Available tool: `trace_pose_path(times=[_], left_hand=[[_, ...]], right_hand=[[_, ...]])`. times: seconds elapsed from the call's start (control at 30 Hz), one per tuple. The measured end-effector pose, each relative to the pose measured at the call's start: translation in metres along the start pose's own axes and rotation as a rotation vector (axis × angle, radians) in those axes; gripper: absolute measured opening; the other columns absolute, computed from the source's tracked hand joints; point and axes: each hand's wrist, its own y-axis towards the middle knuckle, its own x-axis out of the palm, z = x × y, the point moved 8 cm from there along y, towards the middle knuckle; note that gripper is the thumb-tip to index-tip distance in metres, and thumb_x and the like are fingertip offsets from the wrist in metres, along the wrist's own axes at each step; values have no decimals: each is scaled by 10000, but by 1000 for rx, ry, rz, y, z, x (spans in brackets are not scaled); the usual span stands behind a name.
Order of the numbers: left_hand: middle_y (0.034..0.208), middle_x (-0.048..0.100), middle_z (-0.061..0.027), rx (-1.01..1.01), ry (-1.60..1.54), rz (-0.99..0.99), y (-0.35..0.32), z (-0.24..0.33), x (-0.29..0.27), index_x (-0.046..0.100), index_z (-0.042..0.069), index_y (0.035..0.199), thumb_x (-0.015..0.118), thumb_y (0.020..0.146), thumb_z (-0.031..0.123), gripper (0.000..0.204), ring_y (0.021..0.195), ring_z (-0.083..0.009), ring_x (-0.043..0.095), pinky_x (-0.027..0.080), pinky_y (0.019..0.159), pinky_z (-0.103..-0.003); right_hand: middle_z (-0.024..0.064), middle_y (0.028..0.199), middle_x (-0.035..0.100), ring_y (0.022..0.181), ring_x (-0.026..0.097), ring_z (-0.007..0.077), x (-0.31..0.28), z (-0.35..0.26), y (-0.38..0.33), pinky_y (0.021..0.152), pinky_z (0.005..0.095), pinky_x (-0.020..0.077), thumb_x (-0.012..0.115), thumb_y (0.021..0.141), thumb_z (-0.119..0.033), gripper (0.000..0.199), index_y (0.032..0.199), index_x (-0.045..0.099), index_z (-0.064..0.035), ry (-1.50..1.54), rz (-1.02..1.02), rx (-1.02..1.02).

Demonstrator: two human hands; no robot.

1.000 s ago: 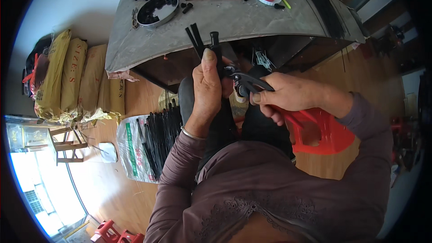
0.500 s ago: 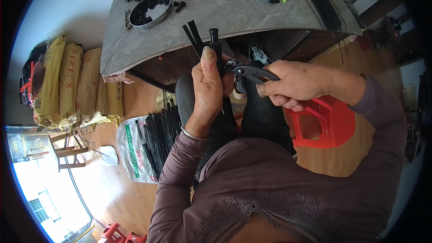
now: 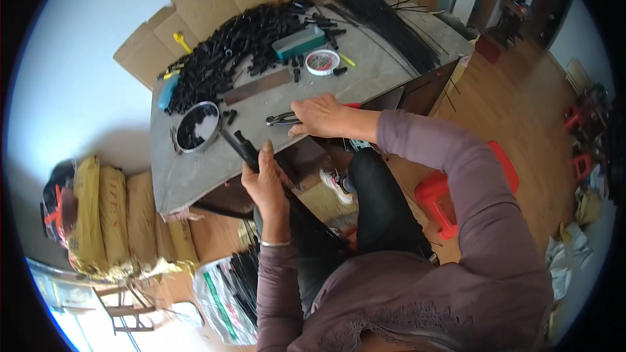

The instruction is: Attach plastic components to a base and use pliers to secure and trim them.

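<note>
My left hand (image 3: 266, 190) is closed round a black rod assembly (image 3: 244, 147), its thumb pointing up along the shaft. The assembly has a flared, knob-like tip and dark rods beside it; its lower part runs down over my lap. In my right hand (image 3: 321, 115) I grip a pair of pincers (image 3: 280, 119), their metal jaws pointing left above the table's front edge. A bit of red handle shows beyond the fist. The pincers are apart from the black assembly.
On the grey table (image 3: 261, 114) are a round tin (image 3: 199, 126) of small black parts, a heap of black fittings (image 3: 225, 49), a green box (image 3: 298, 43), a white-rimmed dish (image 3: 322, 62) and black rods (image 3: 391, 26). A red stool (image 3: 438, 199) stands right.
My right hand with the pincers has moved away from the black assembly, up over the table's edge. My left hand still holds the assembly, now tilted left. The view has shifted, showing more of the table.
</note>
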Motion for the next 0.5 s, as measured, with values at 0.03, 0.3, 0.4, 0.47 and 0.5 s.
trace_pose_path(times=[0.03,0.3,0.4,0.47,0.5], left_hand=[[541,411,33,3,-37,-59,0,7,8,522,95,821,650,895,239,206,410,-67,381,317,376,-223],[585,381,12,334,-104,-166,0,129,11,437,111,754,567,935,192,237,471,-85,355,306,427,-238],[605,312,27,463,-248,-88,13,164,-36,419,117,741,550,957,265,293,511,-84,285,269,454,-241],[603,289,32,454,-382,132,24,166,-63,411,128,729,501,984,270,305,498,-76,278,251,437,-233],[609,285,32,372,-499,97,36,155,-80,394,138,711,507,981,281,326,509,-83,271,249,448,-237]], right_hand=[[223,810,653,811,658,363,4,11,7,681,458,496,622,810,-532,572,945,546,19,-13,8,27],[125,920,555,884,581,308,-2,21,4,732,431,470,647,793,-462,464,981,556,-48,-121,462,22],[109,875,577,828,597,290,-35,-12,-37,697,407,471,670,802,-364,340,936,589,-62,101,664,-140],[95,801,593,756,607,269,-16,-29,-75,672,373,480,678,810,-224,172,849,609,-71,689,420,-188],[84,744,597,706,615,237,-12,-44,-99,648,341,490,670,810,-133,85,802,624,-62,842,382,-184]])
